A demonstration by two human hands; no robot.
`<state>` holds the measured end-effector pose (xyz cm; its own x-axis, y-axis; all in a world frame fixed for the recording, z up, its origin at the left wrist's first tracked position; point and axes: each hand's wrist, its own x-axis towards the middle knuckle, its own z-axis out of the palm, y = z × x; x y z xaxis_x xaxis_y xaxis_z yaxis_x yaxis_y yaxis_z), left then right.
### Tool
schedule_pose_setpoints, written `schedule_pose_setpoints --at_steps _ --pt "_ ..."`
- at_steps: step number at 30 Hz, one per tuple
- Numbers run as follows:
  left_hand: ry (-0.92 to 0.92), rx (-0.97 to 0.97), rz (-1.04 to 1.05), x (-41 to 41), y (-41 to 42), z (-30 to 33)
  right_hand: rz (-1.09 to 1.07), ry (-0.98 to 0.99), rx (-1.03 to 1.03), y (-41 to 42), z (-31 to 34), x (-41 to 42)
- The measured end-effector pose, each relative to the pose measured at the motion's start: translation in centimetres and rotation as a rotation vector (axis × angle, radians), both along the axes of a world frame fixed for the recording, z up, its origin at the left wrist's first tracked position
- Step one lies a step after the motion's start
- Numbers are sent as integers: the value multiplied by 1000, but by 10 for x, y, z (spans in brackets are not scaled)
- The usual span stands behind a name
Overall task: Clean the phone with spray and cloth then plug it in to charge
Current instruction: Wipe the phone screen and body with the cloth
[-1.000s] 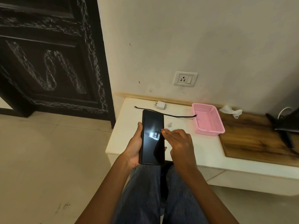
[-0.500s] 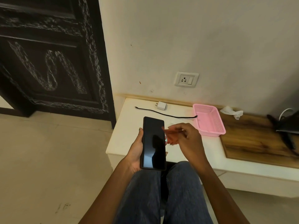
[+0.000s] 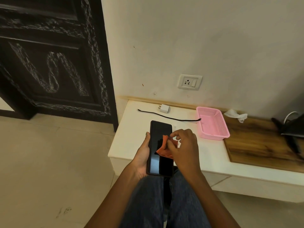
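Observation:
My left hand [image 3: 141, 156] grips a black phone [image 3: 158, 160] from its left side, screen up and dark, over my knees at the front edge of the white ledge [image 3: 131, 137]. My right hand [image 3: 184, 148] pinches a small orange cloth [image 3: 163, 149] that rests on the middle of the screen. A black cable [image 3: 167, 117] lies stretched across the ledge behind the phone. A white charger plug [image 3: 163, 108] sits near the wall, below the wall socket [image 3: 190, 81]. No spray bottle is in view.
A pink plastic basket [image 3: 212, 122] stands on the ledge right of the cable. A crumpled white tissue [image 3: 236, 114] and a dark object [image 3: 292, 127] lie on the wooden board [image 3: 256, 145] further right. A dark door [image 3: 49, 60] fills the left.
My right hand left the screen, picked up the orange cloth and brought it down onto the phone. The left hand kept holding the phone in about the same place.

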<state>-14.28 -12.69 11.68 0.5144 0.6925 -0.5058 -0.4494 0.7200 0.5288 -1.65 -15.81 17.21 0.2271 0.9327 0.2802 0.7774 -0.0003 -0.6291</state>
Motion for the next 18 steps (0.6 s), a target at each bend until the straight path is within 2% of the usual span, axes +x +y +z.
schedule_pose_setpoints --at_steps 3,8,10,13,18 --pt "0 -10 1 1 0 0 6 95 9 -7 -4 -1" --pt "-9 1 -5 5 -2 -1 -10 87 -56 -9 -6 -9" --pt "-8 11 -19 4 -3 -1 -15 162 -52 -8 -6 -9" --pt "-36 18 -27 1 -3 0 -84 500 -57 -9 1 -4" --pt "-96 25 -32 2 -2 4 -321 1332 -74 -6 13 13"
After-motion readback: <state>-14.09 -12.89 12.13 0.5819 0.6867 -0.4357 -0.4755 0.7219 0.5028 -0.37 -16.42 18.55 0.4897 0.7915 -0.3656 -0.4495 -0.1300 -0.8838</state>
